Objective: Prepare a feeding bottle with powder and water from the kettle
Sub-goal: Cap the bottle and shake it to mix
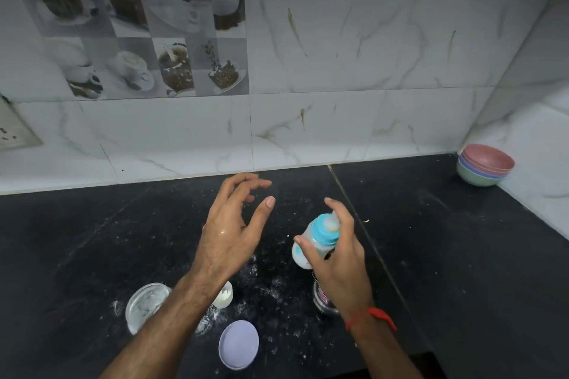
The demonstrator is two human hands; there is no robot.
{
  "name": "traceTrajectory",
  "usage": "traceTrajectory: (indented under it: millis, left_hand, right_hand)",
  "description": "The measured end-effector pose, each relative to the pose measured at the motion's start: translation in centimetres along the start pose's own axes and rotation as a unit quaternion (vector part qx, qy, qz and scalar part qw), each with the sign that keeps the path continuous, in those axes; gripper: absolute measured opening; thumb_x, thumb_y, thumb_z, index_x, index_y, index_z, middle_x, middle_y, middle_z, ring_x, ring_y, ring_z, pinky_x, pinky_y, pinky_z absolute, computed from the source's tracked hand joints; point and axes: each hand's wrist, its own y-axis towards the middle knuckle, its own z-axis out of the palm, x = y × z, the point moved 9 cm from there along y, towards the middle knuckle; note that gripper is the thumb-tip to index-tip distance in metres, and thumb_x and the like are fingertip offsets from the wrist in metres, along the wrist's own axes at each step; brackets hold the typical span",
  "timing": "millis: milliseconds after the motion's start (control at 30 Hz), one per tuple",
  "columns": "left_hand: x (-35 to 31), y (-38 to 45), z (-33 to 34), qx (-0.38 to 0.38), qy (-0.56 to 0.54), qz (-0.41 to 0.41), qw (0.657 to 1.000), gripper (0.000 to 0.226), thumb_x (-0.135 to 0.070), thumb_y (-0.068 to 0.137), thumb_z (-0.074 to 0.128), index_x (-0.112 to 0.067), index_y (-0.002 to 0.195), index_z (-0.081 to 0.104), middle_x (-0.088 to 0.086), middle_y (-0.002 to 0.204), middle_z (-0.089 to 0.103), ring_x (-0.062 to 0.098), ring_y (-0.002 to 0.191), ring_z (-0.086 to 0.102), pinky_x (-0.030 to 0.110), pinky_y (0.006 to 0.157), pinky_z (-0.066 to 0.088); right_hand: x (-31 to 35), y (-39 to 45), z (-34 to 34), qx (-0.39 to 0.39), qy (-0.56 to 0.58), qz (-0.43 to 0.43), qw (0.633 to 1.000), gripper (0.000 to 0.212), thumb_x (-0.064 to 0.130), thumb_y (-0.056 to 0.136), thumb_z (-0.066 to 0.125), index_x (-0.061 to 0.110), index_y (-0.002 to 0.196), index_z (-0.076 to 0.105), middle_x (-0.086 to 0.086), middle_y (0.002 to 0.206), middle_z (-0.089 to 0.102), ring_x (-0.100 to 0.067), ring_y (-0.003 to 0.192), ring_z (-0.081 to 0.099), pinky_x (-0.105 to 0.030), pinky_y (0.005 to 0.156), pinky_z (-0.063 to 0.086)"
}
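Right hand [335, 258] gripping the tilted feeding bottle [314, 240] above the black desk [431, 255], left hand [234, 224] spread, holding nothing.

No text, brand, number or sign can be read anywhere in the head view. The steel vessel [323, 298] under the right wrist carries a small pink and red label, but its print is too blurred to make out. The feeding bottle [311, 243] shows blue markings on its clear side that do not resolve into figures or letters. The printed wall tiles [147, 28] show only coffee cup pictures.
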Motion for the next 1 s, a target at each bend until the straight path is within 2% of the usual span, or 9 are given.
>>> traceTrajectory:
  millis: [133, 267, 433, 567, 633, 733, 867, 933, 1000]
  left_hand:
    - [0.7, 0.0, -0.6, -0.01, -0.008, -0.014, 1.0, 0.027, -0.037, 0.099, 0.068, -0.035, 0.126, 0.07, -0.02, 0.136, 0.053, 0.005, 0.107, 0.065, 0.011, 0.074, 0.05]
    - [0.5, 0.0, -0.6, -0.013, -0.016, -0.013, 1.0, 0.026, -0.034, 0.099, 0.07, -0.036, 0.125, 0.07, -0.02, 0.136, 0.053, 0.006, 0.105, 0.067, 0.011, 0.072, 0.05]
    - [0.8, 0.2, -0.8, -0.019, -0.027, -0.016, 0.999, 0.023, -0.037, 0.1, 0.069, -0.038, 0.123, 0.07, -0.02, 0.135, 0.055, 0.006, 0.103, 0.068, 0.011, 0.07, 0.05]
    - [1.2, 0.0, -0.4, -0.01, -0.019, -0.018, 1.0, 0.026, -0.037, 0.097, 0.07, -0.038, 0.124, 0.07, -0.021, 0.136, 0.054, 0.003, 0.105, 0.067, 0.009, 0.07, 0.049]
    - [1.3, -0.1, -0.4, -0.009, -0.008, -0.006, 1.0, 0.027, -0.038, 0.098, 0.069, -0.037, 0.125, 0.07, -0.022, 0.137, 0.053, 0.0, 0.108, 0.064, 0.008, 0.07, 0.049]
    - [1.9, -0.1, -0.5, -0.014, -0.003, -0.027, 1.0, 0.027, -0.034, 0.098, 0.071, -0.035, 0.124, 0.071, -0.021, 0.136, 0.053, 0.002, 0.108, 0.063, 0.009, 0.07, 0.049]
    - [1.2, -0.2, -0.2, -0.006, -0.005, -0.01, 1.0, 0.027, -0.037, 0.097, 0.071, -0.04, 0.123, 0.069, -0.028, 0.136, 0.051, -0.003, 0.112, 0.061, 0.008, 0.073, 0.049]
    - [0.9, -0.2, -0.4, -0.007, -0.007, 0.003, 1.0, 0.027, -0.039, 0.096, 0.07, -0.042, 0.123, 0.069, -0.028, 0.137, 0.05, -0.005, 0.113, 0.06, 0.009, 0.073, 0.051]
    - [1.1, -0.2, -0.6, -0.015, -0.014, -0.007, 1.0, 0.026, -0.035, 0.096, 0.072, -0.041, 0.122, 0.07, -0.025, 0.137, 0.052, -0.003, 0.112, 0.061, 0.01, 0.073, 0.051]
  right_hand:
    - [2.2, -0.2, -2.9, -0.133, 0.059, -0.109, 0.983, 0.083, 0.026, 0.086, 0.086, 0.041, 0.148, 0.033, 0.005, 0.138, 0.057, -0.027, 0.122, 0.065, -0.035, 0.104, 0.054]
    - [1.7, -0.3, 0.0, 0.016, -0.021, -0.065, 0.998, 0.086, 0.032, 0.086, 0.086, 0.066, 0.142, 0.03, 0.045, 0.137, 0.042, 0.014, 0.127, 0.05, -0.004, 0.106, 0.036]
    - [3.1, -0.2, -2.6, -0.135, 0.029, -0.147, 0.98, 0.084, 0.022, 0.085, 0.089, 0.035, 0.147, 0.034, 0.003, 0.137, 0.057, -0.023, 0.125, 0.065, -0.037, 0.105, 0.053]
    - [1.6, -0.7, 0.3, 0.001, -0.042, -0.068, 0.997, 0.074, 0.032, 0.086, 0.086, 0.046, 0.142, 0.039, 0.027, 0.136, 0.051, 0.02, 0.125, 0.047, -0.012, 0.103, 0.046]
    - [2.5, -0.7, -1.3, -0.061, 0.004, -0.102, 0.993, 0.075, 0.036, 0.088, 0.085, 0.046, 0.146, 0.038, 0.025, 0.143, 0.053, 0.002, 0.131, 0.056, -0.019, 0.107, 0.048]
    - [3.6, -0.3, -2.9, -0.163, 0.066, -0.165, 0.971, 0.072, 0.021, 0.084, 0.089, 0.028, 0.138, 0.042, -0.003, 0.131, 0.062, -0.03, 0.118, 0.068, -0.041, 0.099, 0.056]
    - [2.0, 0.0, 0.5, -0.013, -0.016, -0.072, 0.997, 0.074, 0.03, 0.088, 0.085, 0.054, 0.141, 0.038, 0.017, 0.136, 0.055, 0.012, 0.126, 0.052, -0.011, 0.104, 0.044]
    - [2.9, -0.1, -0.9, -0.067, 0.026, -0.107, 0.992, 0.077, 0.035, 0.089, 0.084, 0.051, 0.146, 0.034, 0.022, 0.141, 0.054, -0.001, 0.129, 0.058, -0.016, 0.105, 0.047]
    - [3.8, -0.3, -2.9, -0.149, 0.1, -0.169, 0.969, 0.077, 0.024, 0.086, 0.088, 0.042, 0.145, 0.041, 0.009, 0.135, 0.061, -0.027, 0.119, 0.068, -0.036, 0.099, 0.058]
